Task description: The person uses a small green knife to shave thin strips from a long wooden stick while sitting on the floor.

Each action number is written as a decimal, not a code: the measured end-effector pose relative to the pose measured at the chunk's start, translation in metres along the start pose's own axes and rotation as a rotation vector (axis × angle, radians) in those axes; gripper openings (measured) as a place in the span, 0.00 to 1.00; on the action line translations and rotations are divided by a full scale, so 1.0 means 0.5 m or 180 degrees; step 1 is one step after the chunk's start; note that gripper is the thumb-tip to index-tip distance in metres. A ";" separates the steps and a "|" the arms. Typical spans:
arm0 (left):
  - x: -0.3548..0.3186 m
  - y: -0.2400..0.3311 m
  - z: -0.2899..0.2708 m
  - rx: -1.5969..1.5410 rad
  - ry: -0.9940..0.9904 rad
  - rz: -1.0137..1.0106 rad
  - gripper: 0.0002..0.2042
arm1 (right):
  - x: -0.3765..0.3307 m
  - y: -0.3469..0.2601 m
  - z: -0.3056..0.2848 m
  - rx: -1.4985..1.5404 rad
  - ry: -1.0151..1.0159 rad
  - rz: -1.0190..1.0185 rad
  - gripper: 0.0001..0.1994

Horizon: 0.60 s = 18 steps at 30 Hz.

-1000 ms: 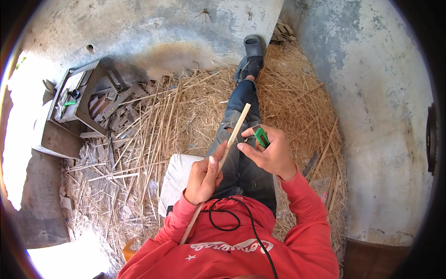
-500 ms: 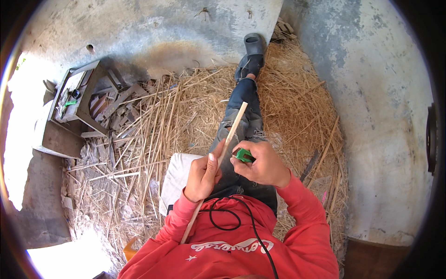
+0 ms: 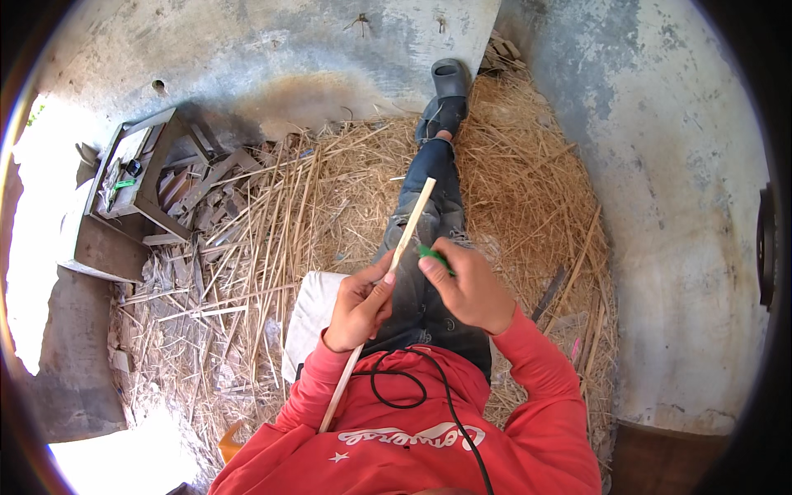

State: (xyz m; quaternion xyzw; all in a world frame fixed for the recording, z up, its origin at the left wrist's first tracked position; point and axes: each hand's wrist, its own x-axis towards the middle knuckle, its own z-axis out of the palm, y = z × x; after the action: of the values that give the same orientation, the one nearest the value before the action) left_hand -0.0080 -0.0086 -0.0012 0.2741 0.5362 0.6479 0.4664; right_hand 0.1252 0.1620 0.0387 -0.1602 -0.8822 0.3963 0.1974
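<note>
A thin, pale strip of bamboo or wood slants up and away from my lap, its lower end lying against my red sweatshirt. My left hand is closed round its middle, with the thumb along it. Just right of the strip, my right hand grips a green-handled utility knife. Its blade is mostly hidden by the fingers and too small to make out, so I cannot tell whether it touches the strip. A black cord loops over my front.
Shavings and loose strips cover the floor around my outstretched leg. Under me shows a whitish pad. At far left stands a wooden frame with small items, one of them green. Concrete walls enclose the space.
My right hand has turned and shifted slightly, its thumb now lying over the green knife, which shows less. The strip has tilted slightly, its upper end a little further left.
</note>
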 end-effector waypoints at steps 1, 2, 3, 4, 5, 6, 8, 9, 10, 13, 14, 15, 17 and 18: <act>-0.002 -0.004 0.002 -0.0054 -0.0034 -0.0043 0.24 | 0.000 0.007 0.006 -0.0143 -0.0024 -0.0034 0.21; -0.002 -0.008 0.002 -0.0108 -0.0068 -0.0086 0.24 | 0.000 0.015 0.012 -0.0287 -0.0047 -0.0068 0.21; 0.002 -0.013 0.000 -0.0044 -0.0043 -0.0056 0.24 | 0.000 0.022 0.018 -0.0435 -0.0069 -0.0103 0.21; 0.007 -0.021 -0.004 0.0018 -0.0017 -0.0026 0.24 | 0.002 0.028 0.025 -0.0581 0.0019 -0.0159 0.21; 0.011 -0.026 -0.006 0.0080 0.0007 0.0004 0.24 | 0.004 0.033 0.031 -0.0727 0.0106 -0.0214 0.21; 0.013 -0.027 -0.006 0.0026 0.0031 -0.0003 0.24 | 0.008 0.039 0.037 -0.0876 0.0195 -0.0278 0.21; 0.016 -0.029 -0.005 -0.0085 0.0075 -0.0020 0.24 | 0.014 0.054 0.051 -0.1001 0.0386 -0.0416 0.22; 0.018 -0.031 -0.007 -0.0111 0.0102 -0.0027 0.24 | 0.015 0.060 0.058 -0.1057 0.0478 -0.0475 0.22; 0.021 -0.032 -0.009 -0.0138 0.0128 -0.0034 0.24 | 0.018 0.066 0.064 -0.1130 0.0516 -0.0520 0.22; 0.031 -0.034 -0.018 -0.0403 0.0114 0.0013 0.23 | 0.038 0.074 0.071 -0.1280 0.0630 -0.0677 0.22; 0.034 -0.033 -0.022 -0.0521 0.0094 0.0040 0.23 | 0.046 0.073 0.070 -0.1287 0.0669 -0.0737 0.22; 0.037 -0.027 -0.021 -0.0591 0.0056 -0.0005 0.23 | 0.054 0.073 0.068 -0.1304 0.0707 -0.0789 0.22; 0.037 -0.010 -0.019 -0.0729 -0.0022 -0.0094 0.23 | 0.081 0.086 0.053 -0.1304 0.1059 -0.0452 0.22; 0.025 0.000 -0.013 -0.0770 -0.0065 -0.0158 0.23 | 0.101 0.097 0.040 -0.1289 0.1230 -0.0292 0.23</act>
State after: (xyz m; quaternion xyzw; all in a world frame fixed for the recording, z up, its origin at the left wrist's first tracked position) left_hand -0.0186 -0.0003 -0.0049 0.2091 0.4560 0.6933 0.5174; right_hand 0.0779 0.2023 0.0006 -0.2289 -0.8958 0.1647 0.3436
